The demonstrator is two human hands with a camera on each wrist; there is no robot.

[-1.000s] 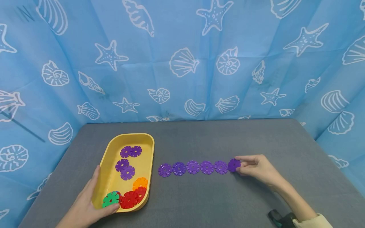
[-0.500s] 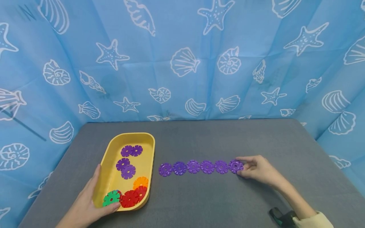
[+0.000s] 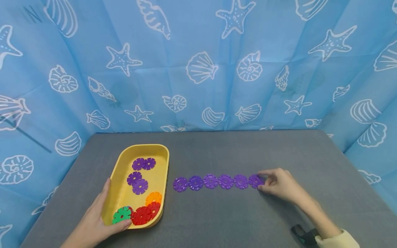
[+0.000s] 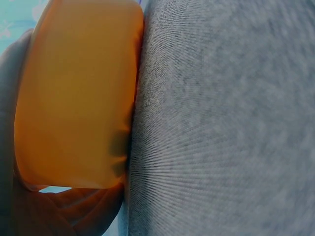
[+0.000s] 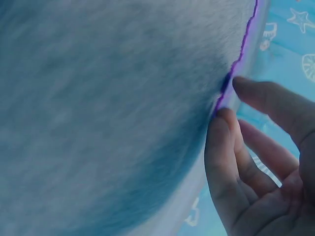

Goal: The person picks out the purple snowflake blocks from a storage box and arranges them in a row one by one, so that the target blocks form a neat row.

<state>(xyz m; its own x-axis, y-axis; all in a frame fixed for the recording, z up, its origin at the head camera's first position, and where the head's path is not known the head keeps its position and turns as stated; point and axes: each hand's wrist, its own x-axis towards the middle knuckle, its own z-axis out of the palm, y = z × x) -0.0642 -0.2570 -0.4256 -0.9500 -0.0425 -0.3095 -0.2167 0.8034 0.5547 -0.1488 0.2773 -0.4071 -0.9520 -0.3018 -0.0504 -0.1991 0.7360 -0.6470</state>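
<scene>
My left hand [image 3: 93, 218] grips the near left corner of a yellow plastic tray [image 3: 122, 197], fingers along its left wall and thumb over the near rim. In the left wrist view the tray's side [image 4: 78, 98] looks orange beside the grey table. At the far right end of a straight row of purple notched discs, my right hand [image 3: 280, 184] pinches the last purple disc [image 3: 254, 180] between thumb and fingers. That disc lies flat, its left edge right at the neighbouring disc [image 3: 240, 181]. Fingertips cover its right edge.
Inside the tray lie several purple discs [image 3: 140, 186], an orange disc [image 3: 153, 197], red discs [image 3: 142, 216] and a green disc [image 3: 121, 215]. A black strap [image 3: 302, 234] circles the right wrist. A blue shell-print curtain [image 3: 198, 96] hangs behind the grey table [image 3: 217, 217].
The last purple disc, darker and seemingly tilted at first, came down flat with a small gap, then slid slightly left against the row. The left hand keeps its grip on the tray.
</scene>
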